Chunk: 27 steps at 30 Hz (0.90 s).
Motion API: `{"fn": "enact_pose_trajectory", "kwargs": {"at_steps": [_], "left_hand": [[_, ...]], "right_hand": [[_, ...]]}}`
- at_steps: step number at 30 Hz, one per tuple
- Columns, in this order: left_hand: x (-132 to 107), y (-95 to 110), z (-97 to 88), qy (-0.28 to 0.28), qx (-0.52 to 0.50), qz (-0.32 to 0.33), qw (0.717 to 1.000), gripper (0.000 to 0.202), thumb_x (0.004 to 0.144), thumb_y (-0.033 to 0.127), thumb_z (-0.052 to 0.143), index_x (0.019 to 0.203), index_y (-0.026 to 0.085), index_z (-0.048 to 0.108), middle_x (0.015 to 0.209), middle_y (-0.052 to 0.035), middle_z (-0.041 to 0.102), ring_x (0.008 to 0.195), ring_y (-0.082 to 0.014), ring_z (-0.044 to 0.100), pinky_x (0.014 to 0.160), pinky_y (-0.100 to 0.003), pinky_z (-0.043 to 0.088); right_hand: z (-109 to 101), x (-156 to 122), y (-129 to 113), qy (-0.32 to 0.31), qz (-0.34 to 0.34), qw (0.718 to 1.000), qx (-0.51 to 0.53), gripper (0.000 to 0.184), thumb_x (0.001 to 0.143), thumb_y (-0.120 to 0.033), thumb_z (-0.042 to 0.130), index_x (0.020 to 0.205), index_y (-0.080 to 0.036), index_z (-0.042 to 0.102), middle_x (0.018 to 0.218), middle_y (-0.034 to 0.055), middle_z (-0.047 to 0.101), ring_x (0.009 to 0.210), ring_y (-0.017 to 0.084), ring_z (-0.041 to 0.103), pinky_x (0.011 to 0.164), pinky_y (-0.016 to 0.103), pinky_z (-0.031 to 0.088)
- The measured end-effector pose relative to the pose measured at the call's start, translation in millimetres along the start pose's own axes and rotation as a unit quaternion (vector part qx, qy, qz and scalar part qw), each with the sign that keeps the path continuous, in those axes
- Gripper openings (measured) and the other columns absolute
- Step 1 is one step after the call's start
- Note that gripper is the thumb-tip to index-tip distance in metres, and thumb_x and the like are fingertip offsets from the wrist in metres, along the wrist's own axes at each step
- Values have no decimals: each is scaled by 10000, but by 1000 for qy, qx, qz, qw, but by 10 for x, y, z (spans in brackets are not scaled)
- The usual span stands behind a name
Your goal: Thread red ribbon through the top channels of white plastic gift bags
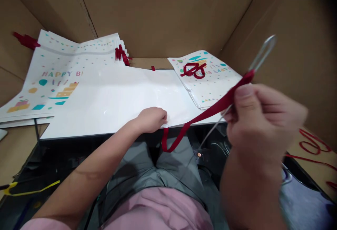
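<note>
My right hand (258,117), raised on the right and slightly blurred, is closed around a red ribbon (207,112) and a thin wire loop (263,53). The ribbon seems to pass through the loop's lower end. From there it slopes down left, sags below the table edge and rises to my left hand (154,119). The left fingers are pinched at the near edge of a blank white sheet (179,119), just where the ribbon comes up. Exactly what lies between those fingertips is hidden. A thin pale strand hangs below the right hand.
Printed party sheets or bags (58,72) with red ribbon ends are stacked at left. Another printed stack (218,86) at right bears a red ribbon coil (195,70). Cardboard walls (168,16) enclose the white table (105,100). More red ribbon (313,146) lies far right.
</note>
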State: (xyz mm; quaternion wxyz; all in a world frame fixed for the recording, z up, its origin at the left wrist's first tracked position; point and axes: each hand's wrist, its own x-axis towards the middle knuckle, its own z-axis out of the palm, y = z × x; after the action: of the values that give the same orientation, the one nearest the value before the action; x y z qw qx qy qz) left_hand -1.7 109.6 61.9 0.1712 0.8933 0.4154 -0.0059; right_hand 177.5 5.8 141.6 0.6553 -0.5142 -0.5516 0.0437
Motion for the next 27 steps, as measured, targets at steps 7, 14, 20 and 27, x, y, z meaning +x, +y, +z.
{"fn": "enact_pose_trajectory", "kwargs": {"at_steps": [7,14,20,27], "left_hand": [[-10,-3,32,0,64,57,996,240,947,244,456,922,152,677,966,-116,708,889,-255,638,723,-340,446],[-27,-10,83,10,97,74,993,225,933,179,440,958,112,654,989,-160,691,894,-279,636,731,-365,464],[-29,-22,120,21,109,73,991,221,949,190,424,935,129,636,990,-142,686,908,-269,635,728,-351,461],[-33,-11,89,14,107,74,991,204,939,171,435,954,135,635,1004,-122,688,916,-255,634,720,-340,449]], "right_hand": [[-18,-23,288,-338,142,930,-27,446,936,-447,555,603,-151,567,515,-9,476,470,75,390,446,222,272],[172,-721,724,-487,359,796,-18,456,907,-498,508,611,-150,517,519,-29,415,477,65,303,466,216,220],[176,-773,737,-469,403,786,0,455,879,-534,534,624,-157,514,508,-46,373,460,61,265,449,221,187],[254,-776,766,-457,371,808,-23,472,853,-544,539,579,-164,482,516,-42,337,491,68,252,473,234,171]]}}
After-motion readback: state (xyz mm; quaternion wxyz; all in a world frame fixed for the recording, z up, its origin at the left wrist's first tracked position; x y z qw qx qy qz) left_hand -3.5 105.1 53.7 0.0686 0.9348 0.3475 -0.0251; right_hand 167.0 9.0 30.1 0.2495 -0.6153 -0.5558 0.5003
